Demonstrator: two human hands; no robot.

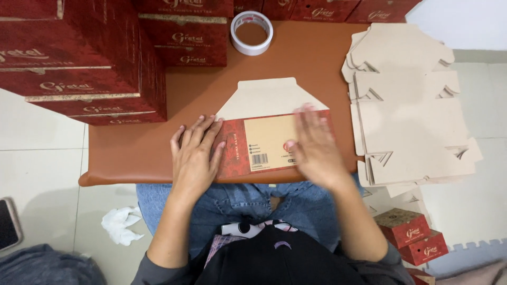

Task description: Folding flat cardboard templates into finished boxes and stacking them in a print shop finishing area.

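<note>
A flat, unfolded cardboard box (264, 126) lies on the brown table (132, 153), its red printed side folded toward me and a plain beige flap pointing away. My left hand (195, 155) presses flat on the box's left end, fingers spread. Blurred from motion, my right hand (317, 150) lies palm down on the right part of the red panel. Neither hand grips anything.
A stack of flat beige box blanks (412, 105) sits at the table's right edge. Stacked red finished boxes (79, 63) fill the left and back. A white tape roll (252, 32) stands behind. On the floor: crumpled tissue (122, 224), two red boxes (414, 235), a phone (8, 221).
</note>
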